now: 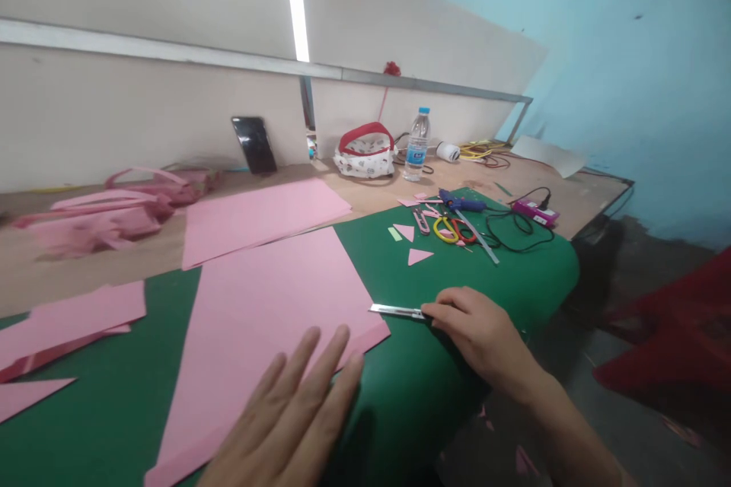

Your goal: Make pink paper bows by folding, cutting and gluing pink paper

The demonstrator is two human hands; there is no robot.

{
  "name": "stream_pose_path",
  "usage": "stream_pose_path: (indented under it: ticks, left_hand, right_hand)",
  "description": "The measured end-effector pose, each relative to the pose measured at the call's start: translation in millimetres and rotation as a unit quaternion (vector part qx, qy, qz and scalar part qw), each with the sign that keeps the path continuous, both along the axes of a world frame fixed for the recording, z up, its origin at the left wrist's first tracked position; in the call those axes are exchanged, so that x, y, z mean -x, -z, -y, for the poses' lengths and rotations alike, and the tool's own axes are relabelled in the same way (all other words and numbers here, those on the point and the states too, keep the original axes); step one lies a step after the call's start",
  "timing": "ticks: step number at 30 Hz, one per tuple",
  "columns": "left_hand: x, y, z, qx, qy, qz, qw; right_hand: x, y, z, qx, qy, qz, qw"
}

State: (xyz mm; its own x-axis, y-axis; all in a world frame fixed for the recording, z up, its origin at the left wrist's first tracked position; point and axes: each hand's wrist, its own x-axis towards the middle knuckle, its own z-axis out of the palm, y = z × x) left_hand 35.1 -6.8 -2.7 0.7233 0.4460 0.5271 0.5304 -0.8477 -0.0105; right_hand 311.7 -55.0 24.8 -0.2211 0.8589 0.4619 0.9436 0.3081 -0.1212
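A large sheet of pink paper (256, 304) lies on the green mat (377, 411), with a folded strip along its near edge. My left hand (297, 411) is over that near edge, fingers stretched out and slightly apart; whether it presses on the paper I cannot tell. In my right hand (480, 327) is a slim silver utility knife (397, 311), pinched at its rear end. The knife's tip reaches the right edge of the sheet, just above the folded strip.
Behind lie more pink sheets (263, 217) and pink paper baskets (103, 213). To the right are scissors (445, 230), a blue glue gun (461, 201), a purple power strip (535, 213) and paper scraps. A water bottle (417, 146), a pouch (365, 152) and a phone (254, 144) stand at the back.
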Motion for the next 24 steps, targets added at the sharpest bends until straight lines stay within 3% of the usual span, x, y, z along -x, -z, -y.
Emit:
stream_pose_path:
  ticks: [2, 4, 13, 24]
  left_hand:
    - [-1.9, -4.8, 2.2, -0.085, 0.033, -0.067, 0.994]
    - [-7.1, -7.3, 1.1, -0.113, 0.025, -0.115, 0.987]
    - [-10.7, -7.9, 1.2, -0.094, 0.015, -0.158, 0.983]
    - [-12.6, -6.0, 2.6, -0.090, -0.006, -0.162, 0.983]
  right_hand:
    - [1.6, 2.3, -1.7, -0.009, -0.004, 0.005, 1.000]
    - [2.7, 2.7, -2.5, -0.003, -0.008, 0.006, 1.000]
    - [4.2, -3.0, -3.4, 0.045, -0.062, -0.018, 0.997]
    - [11.8, 1.3, -10.0, 0.024, -0.100, -0.001, 0.995]
